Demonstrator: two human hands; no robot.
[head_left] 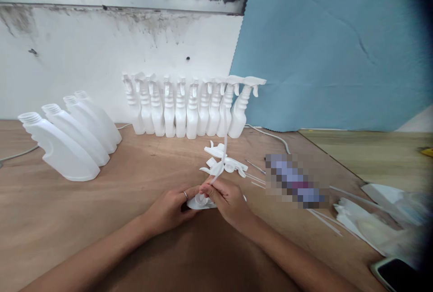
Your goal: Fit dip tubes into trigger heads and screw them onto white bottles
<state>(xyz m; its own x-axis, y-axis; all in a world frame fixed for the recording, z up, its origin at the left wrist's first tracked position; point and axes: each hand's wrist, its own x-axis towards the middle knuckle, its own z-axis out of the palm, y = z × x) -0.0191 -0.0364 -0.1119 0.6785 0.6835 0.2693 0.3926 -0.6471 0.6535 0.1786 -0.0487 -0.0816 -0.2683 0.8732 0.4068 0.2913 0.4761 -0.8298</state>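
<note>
Close to my body, my left hand (177,205) is closed on a white plastic spray trigger head (196,203), mostly covered by my fingers. A ring is on one of its fingers. My right hand (230,202) pinches a thin translucent dip tube (224,143) above the trigger head, with the tube's long end rising and bending slightly. Whether the tube's lower end sits inside the head is hidden by the fingers. Just beyond my hands, loose white spray trigger heads (233,165) lie on the wooden table (142,161).
Several white spray bottles (192,118) with triggers stand along the wall. Open-necked white bottles (71,152) stand at the left. More thin tubes (326,222), a pixelated item (297,181), plastic bags (368,224) and a phone (399,274) lie at the right.
</note>
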